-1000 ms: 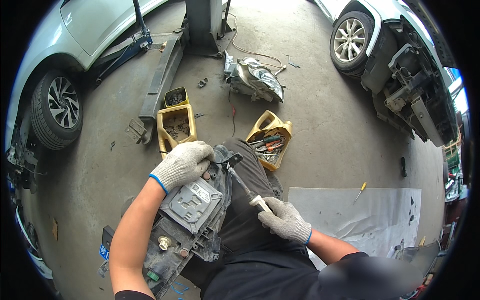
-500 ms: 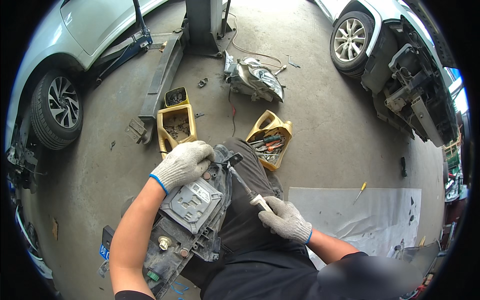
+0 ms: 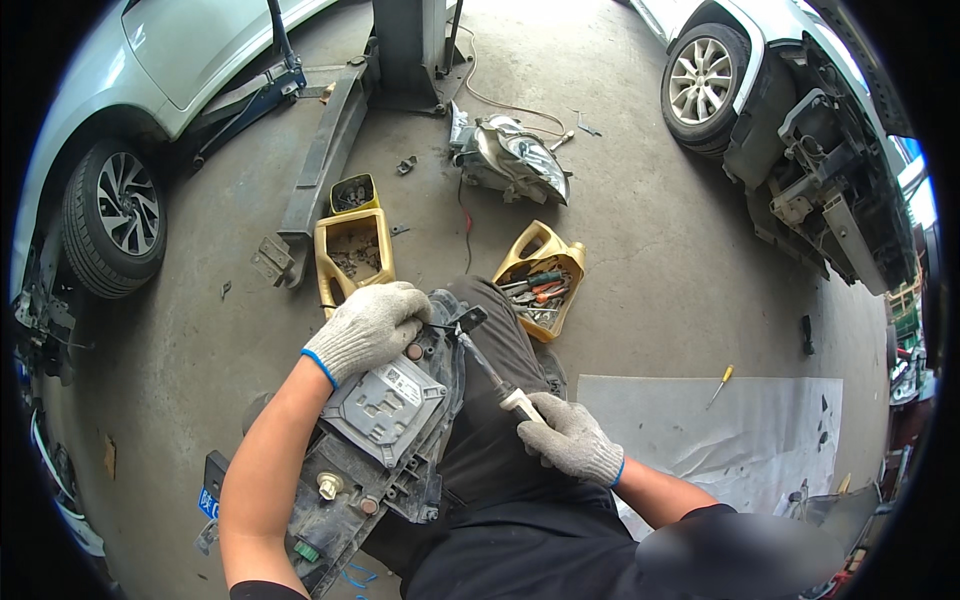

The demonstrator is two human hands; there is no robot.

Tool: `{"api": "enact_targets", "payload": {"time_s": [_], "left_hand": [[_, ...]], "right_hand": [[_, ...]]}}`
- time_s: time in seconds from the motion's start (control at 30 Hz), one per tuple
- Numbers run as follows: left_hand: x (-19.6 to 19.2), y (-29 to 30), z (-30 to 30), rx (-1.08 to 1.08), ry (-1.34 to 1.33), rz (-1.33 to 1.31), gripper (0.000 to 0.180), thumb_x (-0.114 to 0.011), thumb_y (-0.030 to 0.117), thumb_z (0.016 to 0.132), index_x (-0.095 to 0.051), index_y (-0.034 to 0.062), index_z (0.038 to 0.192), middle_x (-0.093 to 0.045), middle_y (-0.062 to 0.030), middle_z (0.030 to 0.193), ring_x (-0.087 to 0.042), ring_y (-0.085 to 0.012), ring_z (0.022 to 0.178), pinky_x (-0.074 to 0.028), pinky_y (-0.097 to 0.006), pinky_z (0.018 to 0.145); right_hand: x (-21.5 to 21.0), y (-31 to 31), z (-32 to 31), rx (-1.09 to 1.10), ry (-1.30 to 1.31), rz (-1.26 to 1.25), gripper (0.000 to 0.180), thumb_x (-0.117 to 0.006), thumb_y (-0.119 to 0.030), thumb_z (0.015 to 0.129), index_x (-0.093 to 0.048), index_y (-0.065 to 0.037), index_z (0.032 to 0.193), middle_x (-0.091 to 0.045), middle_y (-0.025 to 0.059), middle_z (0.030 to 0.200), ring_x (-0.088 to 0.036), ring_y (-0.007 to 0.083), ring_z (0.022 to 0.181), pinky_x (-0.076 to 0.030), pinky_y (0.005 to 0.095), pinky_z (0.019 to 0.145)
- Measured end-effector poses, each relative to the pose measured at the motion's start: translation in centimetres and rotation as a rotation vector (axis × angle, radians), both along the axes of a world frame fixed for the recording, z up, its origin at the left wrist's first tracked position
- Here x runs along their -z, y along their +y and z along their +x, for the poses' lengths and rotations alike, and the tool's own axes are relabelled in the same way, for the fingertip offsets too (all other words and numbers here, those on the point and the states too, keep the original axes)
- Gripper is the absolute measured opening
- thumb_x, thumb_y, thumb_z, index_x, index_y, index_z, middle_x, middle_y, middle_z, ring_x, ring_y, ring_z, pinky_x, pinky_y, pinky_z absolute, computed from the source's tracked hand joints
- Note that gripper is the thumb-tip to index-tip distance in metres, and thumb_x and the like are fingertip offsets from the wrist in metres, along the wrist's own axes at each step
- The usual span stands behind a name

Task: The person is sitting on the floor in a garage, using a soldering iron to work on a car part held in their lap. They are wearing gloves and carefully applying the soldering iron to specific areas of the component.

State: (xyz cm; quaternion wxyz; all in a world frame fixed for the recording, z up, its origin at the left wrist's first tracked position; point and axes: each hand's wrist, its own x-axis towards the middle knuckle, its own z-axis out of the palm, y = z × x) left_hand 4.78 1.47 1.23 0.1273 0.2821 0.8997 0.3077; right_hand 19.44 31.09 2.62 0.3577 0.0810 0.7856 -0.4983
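Observation:
A dirty black headlight housing (image 3: pixel 335 455) lies across my lap, its back facing up, with a grey control module (image 3: pixel 385 412) mounted on it. My right hand (image 3: pixel 572 440), in a knitted glove, is closed round the pale handle of a soldering iron (image 3: pixel 518 403). The iron's metal tip meets a black mounting tab (image 3: pixel 471 319) at the housing's far end. Over the module, my gloved left hand (image 3: pixel 368 335) pinches a thin black rod (image 3: pixel 440 325), whose end reaches the same tab beside the tip. Fine contact there is too small to make out.
Beyond my knees stand a cut-open yellow jug (image 3: pixel 322 245) with small parts, a yellow tub (image 3: pixel 352 192) and another jug (image 3: pixel 575 290) holding tools. Another headlight (image 3: pixel 512 160) sits farther off. A screwdriver (image 3: pixel 720 385) lies on a pale sheet (image 3: pixel 690 430). Cars flank both sides.

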Motion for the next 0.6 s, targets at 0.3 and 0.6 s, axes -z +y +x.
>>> {"api": "enact_targets", "payload": {"time_s": [0.3,0.6], "left_hand": [[0.0,-0.1,0.0,0.009,0.021,0.015,0.016,-0.069,0.009,0.089,-0.074,0.0046,0.103,-0.074,-0.0182,0.096,-0.072,-0.0383,0.096,-0.057,-0.045,0.085],[-0.4,0.2,0.4,-0.067,0.040,-0.007,0.016,-0.068,0.007,0.090,-0.074,0.0036,0.105,-0.074,-0.0194,0.098,-0.072,-0.0394,0.097,-0.057,-0.045,0.085]], "right_hand": [[-0.5,-0.2,-0.3,0.008,-0.041,-0.016,0.046,-0.064,-0.031,0.100,-0.064,-0.008,0.139,-0.068,0.0051,0.077,-0.064,0.0138,0.062,-0.054,0.0338,0.061],[-1.2,0.7,0.0,0.084,0.001,-0.009,0.043,-0.063,-0.028,0.100,-0.065,-0.008,0.138,-0.071,0.0060,0.081,-0.067,0.0142,0.065,-0.055,0.0331,0.065]]}}
